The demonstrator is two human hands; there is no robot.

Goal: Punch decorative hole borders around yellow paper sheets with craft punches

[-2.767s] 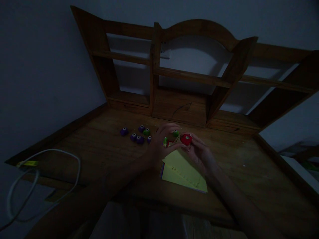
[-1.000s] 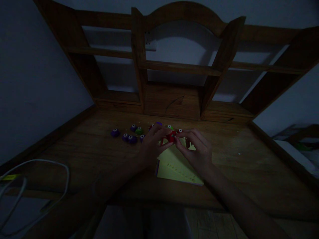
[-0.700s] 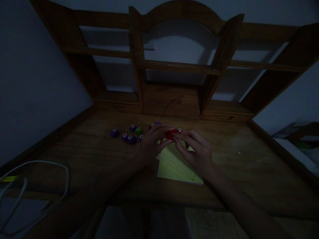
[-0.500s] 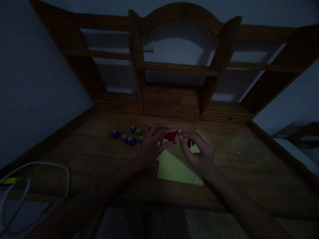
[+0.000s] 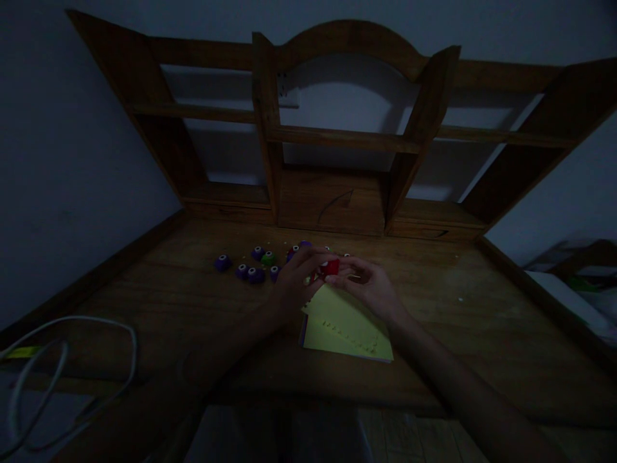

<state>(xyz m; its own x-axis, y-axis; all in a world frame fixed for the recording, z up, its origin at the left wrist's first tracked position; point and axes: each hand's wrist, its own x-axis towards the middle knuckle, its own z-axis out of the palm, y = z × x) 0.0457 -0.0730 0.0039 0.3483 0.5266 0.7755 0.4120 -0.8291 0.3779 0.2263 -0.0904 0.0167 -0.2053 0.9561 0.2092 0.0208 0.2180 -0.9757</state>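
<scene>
The scene is dim. My left hand (image 5: 296,283) and my right hand (image 5: 369,286) meet above the far edge of a yellow paper stack (image 5: 344,325) on the wooden desk (image 5: 193,308). A small red punch-like piece (image 5: 330,267) sits pinched between the fingertips of both hands. My left thumb and fingers curl around it from the left. My right fingers touch it from the right, palm turned partly up.
Several small purple and green round pieces (image 5: 253,265) lie scattered on the desk left of my hands. A wooden shelf unit (image 5: 337,135) rises at the back. A white cable (image 5: 72,360) loops at the near left. Walls close in on the left.
The red piece went from my right hand to between both hands. In the last half second my right hand lowered and turned palm up beside it. The camera view shifted slightly.
</scene>
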